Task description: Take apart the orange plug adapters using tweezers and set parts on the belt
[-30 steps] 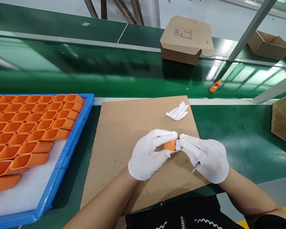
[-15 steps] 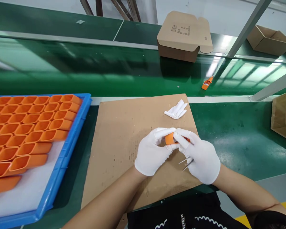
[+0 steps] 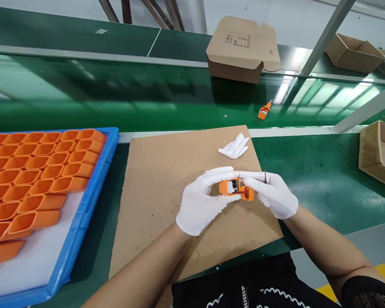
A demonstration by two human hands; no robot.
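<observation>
My left hand [image 3: 200, 201], in a white glove, grips an orange plastic housing [image 3: 225, 188] between thumb and fingers, above a cardboard sheet [image 3: 157, 184]. The housing's open side shows a dark circuit part, a white part and red wires. My right hand [image 3: 271, 194], gloved too, is closed around metal tweezers [image 3: 267, 179], whose tips poke up past the fingers. Its outstretched fingertips meet the left fingertips along the housing's upper edge. Beyond both hands, a crumpled white glove [image 3: 234, 146] lies on the cardboard.
At left, a blue tray [image 3: 98, 188] holds many empty orange shells [image 3: 69, 185]. On the green conveyor belt [image 3: 147, 111] lies an orange unit [image 3: 264, 110]. A cardboard box [image 3: 237, 70] sits on the far ledge, and an open carton [image 3: 370, 149] stands at right.
My right hand has turned and lifted off the housing's front, so its inside now shows. The tweezer tips, earlier pointing down-left, now point upward. The belt unit has shifted left in view.
</observation>
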